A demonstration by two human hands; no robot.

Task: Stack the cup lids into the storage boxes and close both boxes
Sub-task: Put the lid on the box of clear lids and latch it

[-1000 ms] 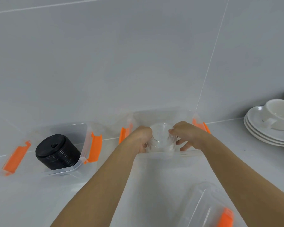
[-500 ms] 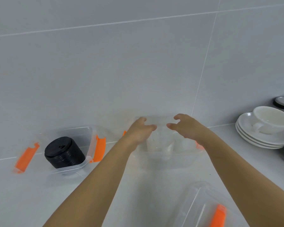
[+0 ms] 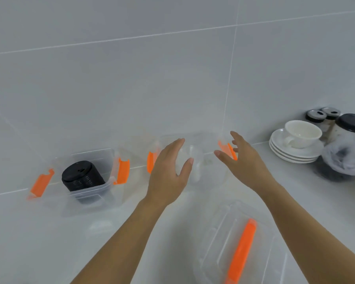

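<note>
Two clear storage boxes with orange latches stand against the tiled wall. The left box (image 3: 111,187) holds a stack of black cup lids (image 3: 81,177) lying on its side. The right box (image 3: 210,140) holds a stack of clear lids (image 3: 195,162), faint through the plastic. My left hand (image 3: 168,171) and my right hand (image 3: 242,158) hover open on either side of the clear stack, above the right box, holding nothing. A clear box cover with an orange latch (image 3: 242,255) lies on the counter near me, under my right forearm.
A white cup on stacked saucers (image 3: 295,144) sits at the right by the wall. Beside it stand a large jar with a black lid (image 3: 348,148) and two smaller jars (image 3: 320,117). The white counter runs along the wall.
Both hands let go of the clear lid stack, which now rests in the right box, and they have lifted and spread apart. The view has tilted up and right.
</note>
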